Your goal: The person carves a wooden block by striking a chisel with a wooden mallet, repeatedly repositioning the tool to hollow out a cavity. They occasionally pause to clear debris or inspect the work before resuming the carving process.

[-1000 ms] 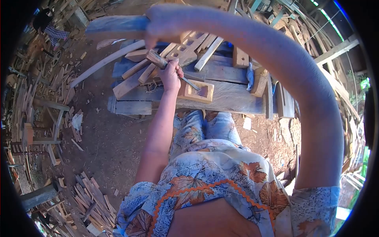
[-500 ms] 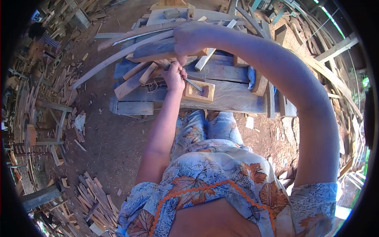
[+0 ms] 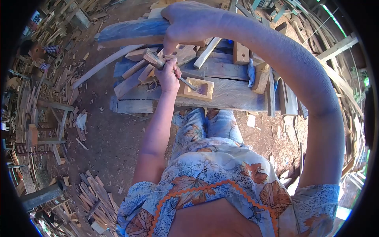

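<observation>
Gripping a chisel (image 3: 158, 62) by its wooden handle, the left hand (image 3: 169, 75) keeps the blade slanted into the hollow of a small wooden block (image 3: 198, 89), probably so the edge bites at an angle. Above it, the right hand (image 3: 188, 21) is closed around a long wooden mallet (image 3: 132, 31), raised over the handle. Just beyond the hands, loose slats (image 3: 134, 73) crowd the workbench (image 3: 233, 96), leaving little room beside the block

Left hand (image 3: 167, 77) gripping chisel (image 3: 166, 66) (blade in wooden block (image 3: 197, 90))
</observation>
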`<state>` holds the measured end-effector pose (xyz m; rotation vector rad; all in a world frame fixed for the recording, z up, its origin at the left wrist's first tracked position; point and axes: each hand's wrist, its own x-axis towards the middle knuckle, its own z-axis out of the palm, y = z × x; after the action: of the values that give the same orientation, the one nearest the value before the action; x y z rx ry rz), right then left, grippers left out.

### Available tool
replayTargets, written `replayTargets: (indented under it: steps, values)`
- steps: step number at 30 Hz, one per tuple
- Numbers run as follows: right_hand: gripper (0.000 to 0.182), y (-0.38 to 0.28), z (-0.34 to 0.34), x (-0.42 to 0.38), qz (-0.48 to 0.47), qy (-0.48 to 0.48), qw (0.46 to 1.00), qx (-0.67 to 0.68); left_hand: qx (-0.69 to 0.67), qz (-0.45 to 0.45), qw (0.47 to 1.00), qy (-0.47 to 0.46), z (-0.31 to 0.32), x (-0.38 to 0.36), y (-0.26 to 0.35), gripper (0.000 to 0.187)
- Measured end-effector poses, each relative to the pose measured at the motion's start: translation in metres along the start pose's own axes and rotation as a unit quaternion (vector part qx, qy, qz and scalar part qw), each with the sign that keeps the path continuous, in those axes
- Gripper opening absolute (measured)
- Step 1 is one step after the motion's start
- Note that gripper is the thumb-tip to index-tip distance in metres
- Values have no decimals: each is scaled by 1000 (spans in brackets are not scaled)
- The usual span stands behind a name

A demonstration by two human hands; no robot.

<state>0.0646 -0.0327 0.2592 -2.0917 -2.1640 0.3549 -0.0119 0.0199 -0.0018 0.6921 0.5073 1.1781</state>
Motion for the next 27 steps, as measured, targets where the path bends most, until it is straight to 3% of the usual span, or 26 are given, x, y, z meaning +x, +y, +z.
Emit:
replayTargets:
  steps: [5, 7, 8, 11, 13, 16, 17, 21, 24, 26, 27]
  values:
    - [54, -4, 14, -2, 22, 10, 999, 32, -4, 23, 1000, -4, -4, -3, -3, 16]
    - [53, -3, 24, 4, -66, -84, 977, -184, -11, 35, 999, 1, -2, -4, -4, 17]
    - [53, -6, 18, 4, -67, -83, 977, -185, -8, 24, 1000, 9, -1, -5, -4, 17]
    - [53, -14, -2, 2, -16, -116, 986, -121, 3, 16, 1000, 0, -2, -3, -7, 17]
    - [52, -17, -1, 2, -11, -9, 1000, 19, 14, 20, 1000, -18, -4, -4, -9, 18]
    - [50, -13, 18, 0, 1, -28, 999, 33, 24, 20, 999, -13, -5, -3, -9, 17]
    - [48, -10, 24, 1, -19, -38, 998, -40, 24, 20, 999, -9, -6, -3, -10, 17]
    - [47, -12, 12, 0, -13, -99, 992, -77, 12, 19, 1000, -3, -9, -1, -14, 16]
    - [49, -16, 6, 0, 4, -87, 996, 21, 14, 13, 1000, -9, -4, -2, -10, 17]
    - [52, -8, 24, 2, -5, 13, 997, 77, 13, 5, 1000, 4, -4, -2, -8, 17]
    - [52, -4, 31, 5, -6, 15, 997, 78, 12, -6, 1000, 17, -3, -3, -8, 17]
